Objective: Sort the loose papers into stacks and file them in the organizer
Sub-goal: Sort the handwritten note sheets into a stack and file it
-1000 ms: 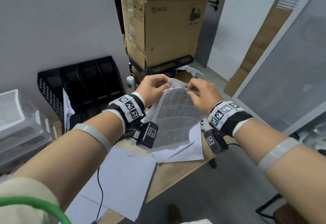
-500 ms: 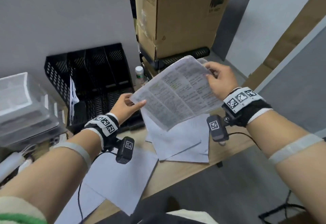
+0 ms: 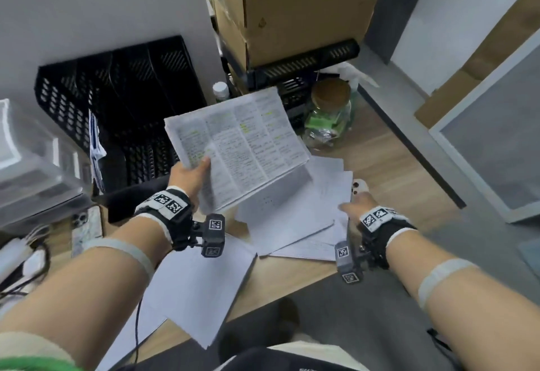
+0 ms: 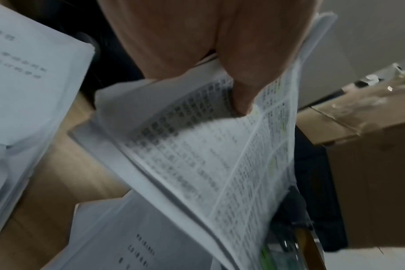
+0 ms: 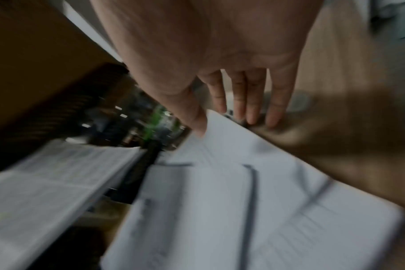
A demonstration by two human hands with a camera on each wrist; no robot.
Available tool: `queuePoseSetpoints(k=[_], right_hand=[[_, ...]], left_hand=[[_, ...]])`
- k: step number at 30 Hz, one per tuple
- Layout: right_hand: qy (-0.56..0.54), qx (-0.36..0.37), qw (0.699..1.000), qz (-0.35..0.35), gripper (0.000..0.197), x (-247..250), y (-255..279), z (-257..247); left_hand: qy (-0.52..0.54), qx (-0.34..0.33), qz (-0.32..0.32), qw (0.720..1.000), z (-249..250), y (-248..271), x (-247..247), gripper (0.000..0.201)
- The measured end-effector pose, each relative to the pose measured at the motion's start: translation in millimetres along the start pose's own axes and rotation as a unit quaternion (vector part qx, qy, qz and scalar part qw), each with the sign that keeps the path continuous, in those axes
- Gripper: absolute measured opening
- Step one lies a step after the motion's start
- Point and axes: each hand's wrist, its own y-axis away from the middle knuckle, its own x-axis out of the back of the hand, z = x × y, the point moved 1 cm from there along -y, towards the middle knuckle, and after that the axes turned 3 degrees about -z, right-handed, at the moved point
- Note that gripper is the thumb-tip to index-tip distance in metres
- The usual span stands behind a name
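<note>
Right hand has let go of the printed bundle; fingers now straight, reaching to loose sheets on the counter. Left hand alone pinches the bundle's corner, holding it near the black organizer, likely for filing.

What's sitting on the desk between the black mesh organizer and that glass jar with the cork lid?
A small white-capped bottle stands there against the wall, seen in the head view. The printed papers gripped by the left hand cover the desk below it.
</note>
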Motion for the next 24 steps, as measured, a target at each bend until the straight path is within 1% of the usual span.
queuePoseSetpoints(k=[1, 2, 4, 6, 8, 10, 12, 14, 15, 17, 18, 19, 20, 22, 24], right_hand=[[0.018, -0.013, 0.999, -0.027, 0.052, -9, 0, 10], [0.025, -0.005, 0.999, -0.037, 0.043, -17, 0, 17], [0.056, 0.024, 0.998, -0.009, 0.027, -30, 0, 23], [0.091, 0.053, 0.994, 0.025, 0.021, -36, 2, 20], [0.108, 0.071, 0.991, 0.045, 0.012, -38, 2, 16], [0.102, 0.091, 0.989, 0.065, 0.018, -40, 7, 11], [0.122, 0.110, 0.983, 0.083, 0.023, -44, 16, 6], [0.148, 0.138, 0.976, 0.084, 0.031, -50, 28, 2], [0.165, 0.157, 0.970, 0.083, 0.040, -54, 36, -1], [0.225, 0.206, 0.949, 0.075, 0.062, -64, 46, -4], [0.251, 0.219, 0.940, 0.077, 0.070, -69, 49, -3], [0.264, 0.216, 0.936, 0.087, 0.072, -71, 51, -1], [0.261, 0.210, 0.936, 0.106, 0.071, -73, 50, 2], [0.232, 0.190, 0.943, 0.144, 0.056, -73, 44, 10], [0.182, 0.175, 0.955, 0.153, 0.037, -70, 37, 16]], left_hand=[[0.005, -0.005, 0.018, 1.000, -1, -5, 5, 0.033], [0.007, -0.007, 0.034, 0.999, -2, -12, 10, 0.031], [0.012, -0.011, 0.053, 0.998, -1, -17, 17, 0.028], [0.007, -0.024, 0.065, 0.998, 2, -22, 20, 0.035], [0.003, -0.037, 0.068, 0.997, 5, -25, 20, 0.039], [-0.022, -0.043, 0.064, 0.997, 6, -27, 20, 0.041], [-0.029, -0.046, 0.053, 0.997, 6, -27, 20, 0.044], [-0.016, -0.045, 0.041, 0.998, 6, -26, 19, 0.038], [-0.011, -0.044, 0.036, 0.998, 4, -26, 18, 0.035], [-0.011, -0.045, 0.025, 0.999, 5, -23, 18, 0.034], [-0.010, -0.047, 0.019, 0.999, 4, -23, 19, 0.034], [-0.008, -0.051, 0.011, 0.999, 5, -22, 20, 0.036], [-0.010, -0.051, 0.007, 0.999, 3, -23, 22, 0.041], [-0.012, -0.047, 0.000, 0.999, -2, -27, 28, 0.054], [-0.009, -0.050, -0.010, 0.999, -2, -24, 32, 0.054]])
